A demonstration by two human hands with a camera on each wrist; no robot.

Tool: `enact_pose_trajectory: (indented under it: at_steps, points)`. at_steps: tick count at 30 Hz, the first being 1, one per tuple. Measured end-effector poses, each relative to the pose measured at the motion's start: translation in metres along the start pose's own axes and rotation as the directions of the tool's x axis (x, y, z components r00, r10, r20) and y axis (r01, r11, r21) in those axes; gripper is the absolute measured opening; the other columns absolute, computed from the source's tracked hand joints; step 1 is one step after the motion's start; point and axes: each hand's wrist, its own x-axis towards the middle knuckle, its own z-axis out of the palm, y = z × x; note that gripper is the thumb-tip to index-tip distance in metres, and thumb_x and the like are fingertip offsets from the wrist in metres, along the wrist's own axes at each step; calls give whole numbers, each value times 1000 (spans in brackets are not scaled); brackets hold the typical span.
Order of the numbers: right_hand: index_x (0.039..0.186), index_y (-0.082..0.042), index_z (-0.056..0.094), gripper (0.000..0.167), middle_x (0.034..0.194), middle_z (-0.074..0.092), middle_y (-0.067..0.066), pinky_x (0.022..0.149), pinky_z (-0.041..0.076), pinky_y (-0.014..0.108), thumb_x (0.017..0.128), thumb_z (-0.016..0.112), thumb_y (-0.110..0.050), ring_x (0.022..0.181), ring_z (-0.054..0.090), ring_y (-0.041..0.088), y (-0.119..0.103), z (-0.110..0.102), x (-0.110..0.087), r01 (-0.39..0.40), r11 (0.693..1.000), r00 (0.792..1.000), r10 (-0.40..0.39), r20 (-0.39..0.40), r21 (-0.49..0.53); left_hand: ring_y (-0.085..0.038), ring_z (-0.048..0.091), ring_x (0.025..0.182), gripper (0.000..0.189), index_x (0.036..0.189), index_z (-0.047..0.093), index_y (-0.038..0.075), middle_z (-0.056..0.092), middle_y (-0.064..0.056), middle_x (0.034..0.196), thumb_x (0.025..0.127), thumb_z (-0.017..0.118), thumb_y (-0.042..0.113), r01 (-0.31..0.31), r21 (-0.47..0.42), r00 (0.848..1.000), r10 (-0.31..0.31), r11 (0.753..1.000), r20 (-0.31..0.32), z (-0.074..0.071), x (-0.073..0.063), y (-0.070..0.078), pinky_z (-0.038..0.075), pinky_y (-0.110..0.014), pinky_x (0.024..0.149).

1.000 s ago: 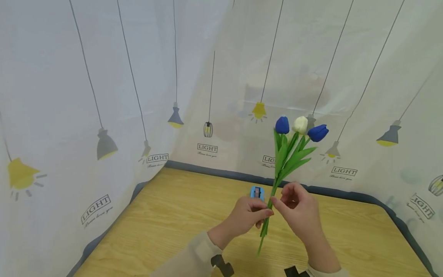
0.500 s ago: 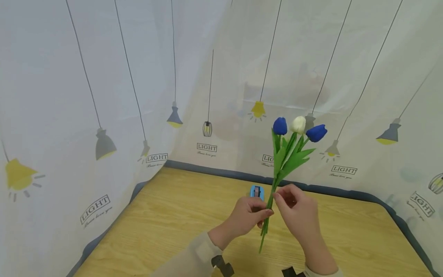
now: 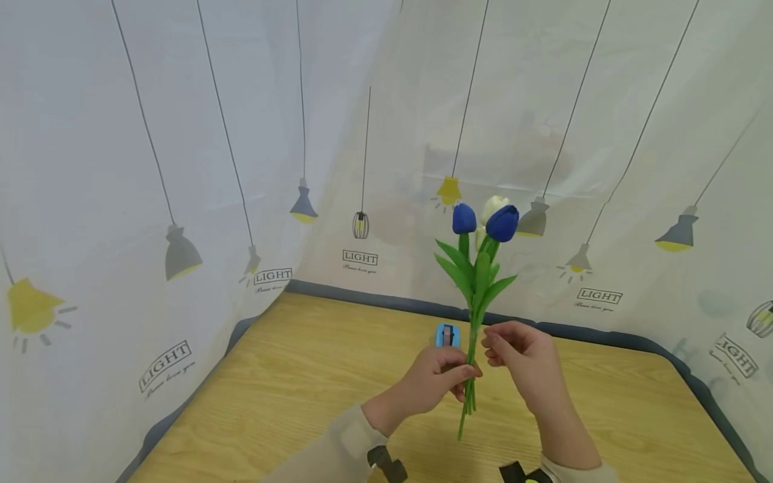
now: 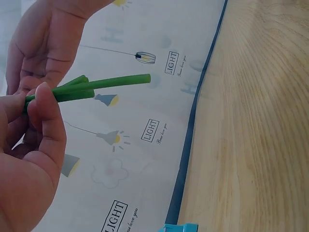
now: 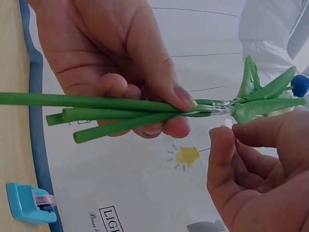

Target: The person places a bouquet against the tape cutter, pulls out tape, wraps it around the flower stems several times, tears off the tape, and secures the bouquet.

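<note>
My left hand pinches the green stems of a tulip bunch between thumb and fingers. The bunch stands upright, with blue tulips and pale cream tulips above green leaves. Clear tape is wrapped round the stems just below the leaves. To the right of the stems is my right hand, its thumb and forefinger curled together close to the wrap. A thin pale sliver, apparently a tape end, shows at those fingertips. In the left wrist view, the cut stem ends stick out past my left hand.
A small blue tape dispenser sits on the wooden table behind my left hand. It also shows at the lower left in the right wrist view. A white curtain printed with lamps surrounds the table's far and side edges.
The tulip bunch has turned in my left hand and its heads have shifted left; one blue tulip now overlaps a cream one. My right hand has drawn slightly away from the stems.
</note>
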Motion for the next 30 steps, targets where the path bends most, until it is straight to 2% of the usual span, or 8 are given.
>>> enact_pose_trajectory:
  at_steps: [2, 8, 15, 20, 23, 27, 30]
  points:
    - [121, 9, 71, 24, 96, 77, 8, 73, 64, 20, 108, 61, -8, 78, 72, 10, 1, 2, 1, -23, 999, 1000, 23, 5, 24, 1, 61, 70, 28, 117, 69, -11, 64, -34, 105, 111, 55, 11, 3, -4, 1000, -3, 1000, 10, 0, 0, -1, 61, -16, 68]
    - [125, 11, 69, 27, 95, 75, 8, 74, 63, 20, 109, 58, -7, 76, 70, 9, 6, 9, 3, -55, 996, 998, 53, 21, 74, 1, 61, 69, 27, 116, 71, -10, 64, -31, 103, 111, 57, 12, 13, 9, 999, -13, 1000, 35, 2, -1, -1, 62, -18, 67]
    - [117, 9, 68, 21, 88, 70, 4, 71, 62, 21, 108, 58, -6, 77, 67, 10, 6, 11, 1, -44, 998, 999, 45, -14, 36, 0, 61, 67, 26, 116, 72, -9, 65, -32, 102, 110, 58, 11, 31, 13, 999, -32, 999, 33, 4, -2, 3, 62, -18, 67]
    - [124, 13, 67, 31, 95, 72, 0, 74, 60, 23, 112, 46, -7, 82, 66, 11, 5, 12, -1, -43, 993, 997, 35, 73, 111, 1, 61, 67, 26, 118, 72, -10, 66, -36, 102, 110, 57, 10, 47, -1, 999, -47, 999, 24, 5, -3, 5, 62, -18, 67]
    - [122, 14, 66, 32, 99, 71, 0, 75, 58, 25, 110, 42, -4, 84, 64, 12, 5, 12, -1, -39, 984, 992, 18, 122, 174, 0, 60, 67, 26, 119, 71, -10, 66, -37, 99, 110, 57, 10, 48, -16, 999, -47, 999, 26, 5, -3, 5, 62, -18, 67]
    - [116, 8, 65, 27, 98, 67, -1, 78, 59, 24, 112, 45, -9, 83, 63, 12, 7, 11, 0, -20, 976, 979, -24, 200, 215, 0, 60, 67, 27, 119, 71, -11, 63, -36, 92, 110, 57, 10, 47, -43, 999, -46, 998, 26, 5, -3, 5, 62, -17, 66]
    - [113, 2, 64, 24, 99, 65, -3, 79, 58, 23, 114, 48, -16, 82, 63, 11, 12, 9, 2, 9, 974, 961, -71, 268, 226, -1, 62, 66, 29, 120, 70, -13, 63, -38, 94, 111, 55, 11, 51, -70, 998, -48, 996, 36, 6, -3, 5, 61, -17, 66]
